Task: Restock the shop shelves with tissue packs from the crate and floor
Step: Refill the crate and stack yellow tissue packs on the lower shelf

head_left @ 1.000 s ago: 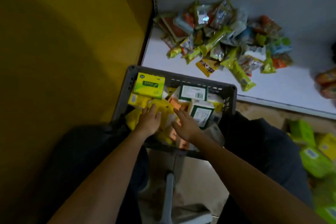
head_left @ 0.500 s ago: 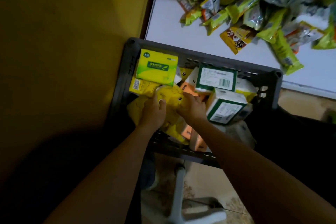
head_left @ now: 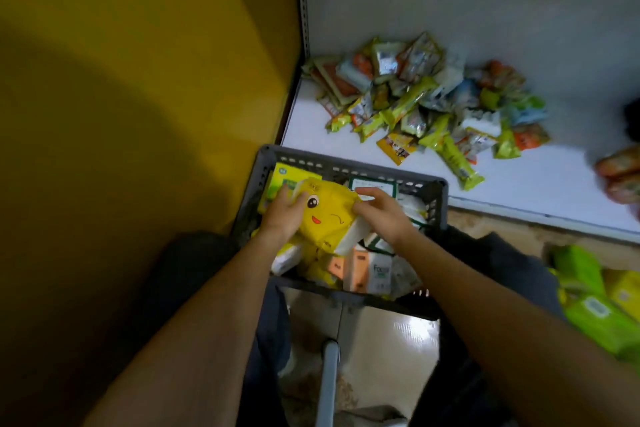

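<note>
A grey pole [head_left: 329,381] stands nearest, over pale floor tile between dark trouser legs. Beyond it sits the dark slotted crate [head_left: 346,170], packed with tissue packs. At its near edge a white pack [head_left: 380,276] carries writing that begins "Fo"; the rest is too blurred to read. Orange packs [head_left: 358,267] stand just beside it.

Above the crate's middle is the yellow pack [head_left: 329,215], printed with a winking cartoon face and tilted. The left hand [head_left: 284,215] grips its left side, thumb on the front. The right hand [head_left: 384,211] grasps its right edge, fingers curled over the top.

Behind the left hand a green-labelled pack [head_left: 282,180] lies at the far left corner. A green-bordered label [head_left: 372,184] shows behind the right hand, its print unreadable.

To the right, green packs [head_left: 588,305] lie on the floor. Past the crate is the white shelf [head_left: 519,191], with a heap of snack packets [head_left: 426,104] at the back. A yellow wall [head_left: 138,80] closes the left.
</note>
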